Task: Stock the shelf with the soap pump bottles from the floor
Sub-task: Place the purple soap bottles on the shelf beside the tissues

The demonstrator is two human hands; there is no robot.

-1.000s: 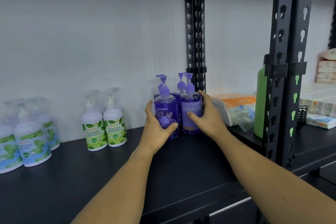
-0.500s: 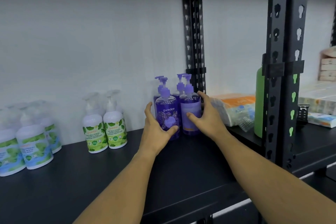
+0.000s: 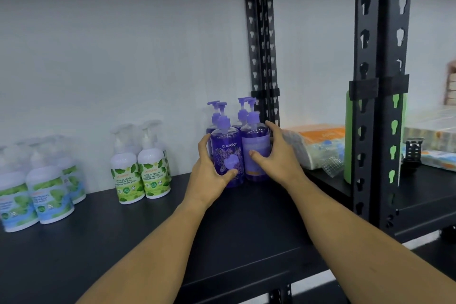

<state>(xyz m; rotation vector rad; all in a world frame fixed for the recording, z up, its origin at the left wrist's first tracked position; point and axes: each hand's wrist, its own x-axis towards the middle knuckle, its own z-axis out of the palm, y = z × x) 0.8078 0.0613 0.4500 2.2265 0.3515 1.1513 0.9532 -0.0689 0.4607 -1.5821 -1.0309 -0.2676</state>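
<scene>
- My left hand (image 3: 209, 175) cups the front-left purple bottle (image 3: 225, 153), thumb across its lower front, fingers curled round its left flank.
- My right hand (image 3: 276, 158) wraps the front-right purple bottle (image 3: 255, 150), thumb on the label, fingers round its right side, next to the black upright (image 3: 261, 57).
- Both bottles stand upright on the black shelf (image 3: 123, 242), long axes vertical, pumps at 12 o'clock, side by side and, I judge, touching.
- From my wrists the pair lies at 12 o'clock, straight ahead; the left bottle is the left hand's, the right bottle the right hand's, so neither arm needs to cross.
- Two more purple bottles (image 3: 240, 111) stand directly behind, toward the white wall; only their pumps and shoulders show.
- The relation that matters: the front pair sits just before the back pair, so any push goes toward 12 o'clock, and it looks like little room is left.
- Purple bottles: clear, glossy plastic, round shoulders, violet liquid, slim pump heads; likely smooth and a bit slippery.
- At 9 o'clock, well apart, stand white bottles with green leaf labels (image 3: 139, 173), rounder, with pale pumps.
- Further toward 9 o'clock, at the picture's edge, stand white bottles with blue-green labels (image 3: 47, 197).
- At 3 o'clock, past the upright, lie soft plastic-wrapped packs (image 3: 315, 145) and a green cylinder (image 3: 349, 140) behind the front post (image 3: 382, 81).
- The floor and any bottles left there are out of sight.
</scene>
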